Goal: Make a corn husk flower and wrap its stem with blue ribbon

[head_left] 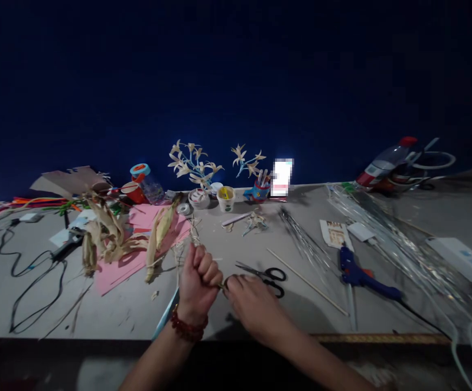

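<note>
Currently left fingers [205,265], right fingers [236,284] pinch thin stem [221,287]; red bottle label [369,176] unreadable.

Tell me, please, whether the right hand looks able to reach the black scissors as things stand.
Probably yes: the black scissors lie just beyond the right hand, mostly uncovered, though its grip seems occupied beside the left hand.

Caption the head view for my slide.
Left hand and right hand hold a barely visible piece, flanked by dried husks and glue gun.

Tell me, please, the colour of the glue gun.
The glue gun is dark blue, seen in the head view.
</note>
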Motion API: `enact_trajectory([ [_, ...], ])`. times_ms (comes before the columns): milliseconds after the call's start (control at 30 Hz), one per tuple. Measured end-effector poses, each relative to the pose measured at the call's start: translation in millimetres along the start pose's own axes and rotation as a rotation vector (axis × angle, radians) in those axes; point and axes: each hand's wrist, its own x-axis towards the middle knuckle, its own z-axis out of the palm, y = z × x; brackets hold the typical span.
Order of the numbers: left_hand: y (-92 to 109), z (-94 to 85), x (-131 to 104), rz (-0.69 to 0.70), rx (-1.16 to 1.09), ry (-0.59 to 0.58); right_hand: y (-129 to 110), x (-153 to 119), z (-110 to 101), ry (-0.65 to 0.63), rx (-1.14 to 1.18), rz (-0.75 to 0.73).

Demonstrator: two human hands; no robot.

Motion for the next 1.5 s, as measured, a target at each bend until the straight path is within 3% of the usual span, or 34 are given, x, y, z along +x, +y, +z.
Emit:
enact_trajectory([
  [67,-5,-3.5,-4,-0.108,0.019,-0.033,-1,0,5,-0.108,0.251,-0.016],
  [133,-7,-2.3,-8,-0.207,0.030,-0.083,4,0,7,-0.283,0.650,-0.061],
  [200,-4,3.2,-11,-0.223,0.036,-0.092,12,0,7,-0.387,0.953,-0.061],
  [233,-2,6.3,-12,-0.183,0.033,-0.066,15,0,7,-0.364,0.991,-0.034],
  [300,4,10.4,-10,-0.046,0.013,0.004,18,-2,6,-0.194,0.841,0.037],
  [367,9,9.7,-7,-0.009,-0.008,0.038,18,-5,6,-0.045,0.629,0.063],
  [400,11,8.0,-5,-0.018,-0.014,0.049,18,-7,8,-0.031,0.594,0.065],
  [567,12,-1.6,2,-0.081,-0.014,0.071,24,-12,17,-0.284,1.057,0.189],
  [733,12,-7.2,5,-0.025,-0.022,0.078,22,-12,21,-0.126,1.144,0.278],
  [867,12,-4.4,2,0.052,0.010,0.033,20,-12,25,-0.320,1.613,0.404],
  [933,10,-2.8,-1,0.091,0.088,-0.009,21,-10,25,-0.326,1.680,0.414],
  [1100,-5,-19.2,-9,0.016,0.609,-0.002,22,-9,21,-0.176,1.358,0.346],
  [1200,-14,-32.5,-12,0.124,0.787,0.105,18,-11,18,0.035,0.947,0.254],
  [1267,-16,-36.3,-14,0.170,0.822,0.104,14,-12,16,0.111,0.706,0.175],
  [1400,-15,-38.3,-18,0.133,0.898,0.024,12,-12,10,0.102,0.622,0.098],
  [1500,-14,-40.6,-21,0.200,0.918,0.010,13,-10,6,0.036,0.623,0.074],
])
